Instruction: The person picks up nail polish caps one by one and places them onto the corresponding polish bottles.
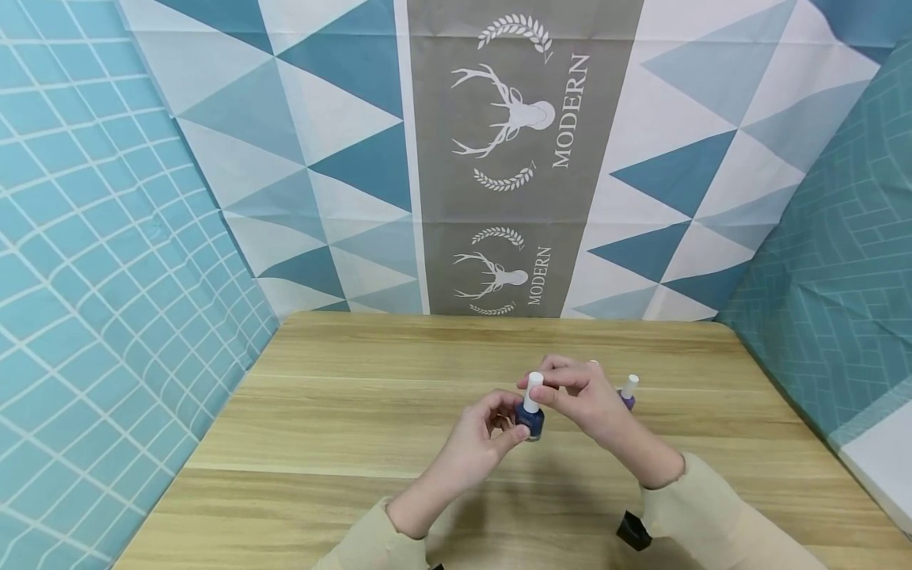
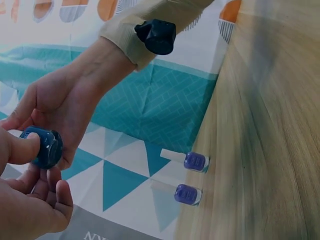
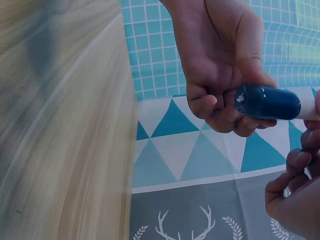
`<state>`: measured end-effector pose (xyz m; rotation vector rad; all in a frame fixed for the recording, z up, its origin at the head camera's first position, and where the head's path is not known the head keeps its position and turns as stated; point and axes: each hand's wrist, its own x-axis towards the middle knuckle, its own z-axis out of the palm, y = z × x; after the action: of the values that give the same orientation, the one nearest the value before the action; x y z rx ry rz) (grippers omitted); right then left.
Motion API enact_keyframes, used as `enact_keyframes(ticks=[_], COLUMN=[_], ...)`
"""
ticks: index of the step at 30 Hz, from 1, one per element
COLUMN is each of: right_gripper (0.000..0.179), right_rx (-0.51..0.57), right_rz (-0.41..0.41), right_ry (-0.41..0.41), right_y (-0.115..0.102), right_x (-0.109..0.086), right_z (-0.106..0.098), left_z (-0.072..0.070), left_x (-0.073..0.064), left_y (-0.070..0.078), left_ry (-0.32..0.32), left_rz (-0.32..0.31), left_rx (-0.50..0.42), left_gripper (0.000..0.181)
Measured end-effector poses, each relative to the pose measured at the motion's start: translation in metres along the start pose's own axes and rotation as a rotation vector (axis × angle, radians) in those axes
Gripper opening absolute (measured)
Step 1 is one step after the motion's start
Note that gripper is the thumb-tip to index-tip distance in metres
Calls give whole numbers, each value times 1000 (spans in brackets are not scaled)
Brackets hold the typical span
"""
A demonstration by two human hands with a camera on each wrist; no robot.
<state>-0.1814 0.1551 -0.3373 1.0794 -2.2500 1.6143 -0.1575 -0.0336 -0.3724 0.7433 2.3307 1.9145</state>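
Note:
A dark blue nail polish bottle with a white cap is held up over the table between both hands. My left hand pinches its glass body between thumb and fingers. The thumb and fingers of my right hand grip the tall white cap from the other side. In the right wrist view the bottle lies sideways, its cap in place against the shoulder. Two purple nail polish bottles with white caps stand on the table; my right hand partly hides them in the head view.
The wooden table reaches back to a patterned cloth wall. Tiled-pattern cloth hangs along the left side and teal cloth along the right. Black wrist devices sit at the sleeves.

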Motion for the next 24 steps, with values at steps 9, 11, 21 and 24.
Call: enact_keyframes(ticks=[9, 11, 21, 24], right_gripper=[12, 14, 14, 14], right_rx=[-50, -48, -88, -97], right_rz=[34, 45, 46, 47], right_ry=[136, 154, 207, 216], right_y=[-2, -3, -9, -9], right_x=[-1, -1, -1, -1], right_z=[5, 6, 11, 13], left_z=[2, 3, 6, 7], left_x=[0, 1, 1, 0], left_y=[-1, -1, -2, -2], left_ry=[118, 142, 246, 266], left_rz=[37, 46, 120, 147], left_rx=[30, 52, 101, 134], left_gripper=[25, 24, 24, 22])
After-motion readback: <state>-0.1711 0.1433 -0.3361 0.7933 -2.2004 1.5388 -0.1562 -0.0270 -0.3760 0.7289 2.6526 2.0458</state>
